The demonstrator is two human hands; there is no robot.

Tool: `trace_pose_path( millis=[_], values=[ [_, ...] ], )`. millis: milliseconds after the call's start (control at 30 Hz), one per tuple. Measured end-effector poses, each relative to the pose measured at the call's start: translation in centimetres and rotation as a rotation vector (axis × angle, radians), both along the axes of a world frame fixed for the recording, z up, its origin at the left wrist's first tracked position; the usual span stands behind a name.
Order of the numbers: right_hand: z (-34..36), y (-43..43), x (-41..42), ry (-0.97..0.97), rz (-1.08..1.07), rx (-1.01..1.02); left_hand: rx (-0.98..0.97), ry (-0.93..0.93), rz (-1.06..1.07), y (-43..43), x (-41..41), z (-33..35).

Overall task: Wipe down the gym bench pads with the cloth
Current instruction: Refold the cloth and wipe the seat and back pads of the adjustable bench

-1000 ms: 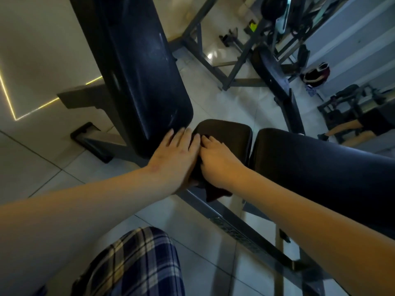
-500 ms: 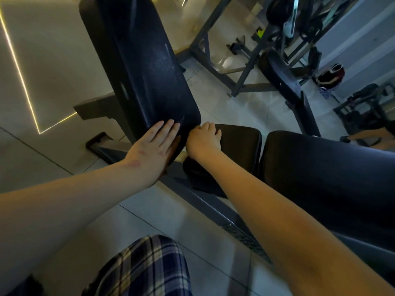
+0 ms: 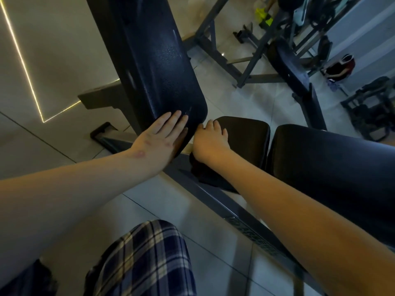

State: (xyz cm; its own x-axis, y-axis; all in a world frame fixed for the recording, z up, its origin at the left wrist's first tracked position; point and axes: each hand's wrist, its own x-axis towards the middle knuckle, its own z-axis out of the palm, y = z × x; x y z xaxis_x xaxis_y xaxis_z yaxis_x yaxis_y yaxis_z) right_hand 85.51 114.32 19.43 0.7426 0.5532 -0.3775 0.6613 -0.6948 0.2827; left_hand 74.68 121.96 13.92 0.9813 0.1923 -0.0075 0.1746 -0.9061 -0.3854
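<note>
Beneath the right hand [image 3: 210, 142], the cloth [image 3: 205, 176] shows only partly.

L grip [image 3: 162, 135] flat, fingers straight; R grip [image 3: 210, 139] curled on cloth [image 3: 205, 174], both forearms stretched fwd.

Left hand [image 3: 162, 133] lies flat on the back pad [image 3: 162, 60]; at its three o'clock, right hand [image 3: 210, 142] grips cloth [image 3: 203, 174] on seat pad [image 3: 245, 142].

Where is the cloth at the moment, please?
In the head view, the cloth is gripped under the right hand on the small seat pad, just right of the long back pad.
</note>
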Motion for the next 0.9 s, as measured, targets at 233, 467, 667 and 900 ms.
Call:
trace_pose_path(
  millis=[233, 467, 667, 900],
  values=[
    [-1.2, 2.7, 3.9, -0.078, -0.053, -0.022, 0.030, -0.003, 0.006, 0.1, 0.1, 0.1],
    [2.8, -3.4, 1.1, 0.166, 0.257, -0.021, -0.016, -0.044, -0.053, -0.1, -0.3, 0.2],
    [8.6, -8.6, 0.8, 0.305, 0.384, -0.159, -0.043, -0.067, -0.098, 0.4, -0.2, -0.6],
    [7.2, -6.5, 1.9, 0.461, 0.506, -0.159, -0.077, -0.031, -0.092, 0.2, 0.0, -0.3]
  ],
)
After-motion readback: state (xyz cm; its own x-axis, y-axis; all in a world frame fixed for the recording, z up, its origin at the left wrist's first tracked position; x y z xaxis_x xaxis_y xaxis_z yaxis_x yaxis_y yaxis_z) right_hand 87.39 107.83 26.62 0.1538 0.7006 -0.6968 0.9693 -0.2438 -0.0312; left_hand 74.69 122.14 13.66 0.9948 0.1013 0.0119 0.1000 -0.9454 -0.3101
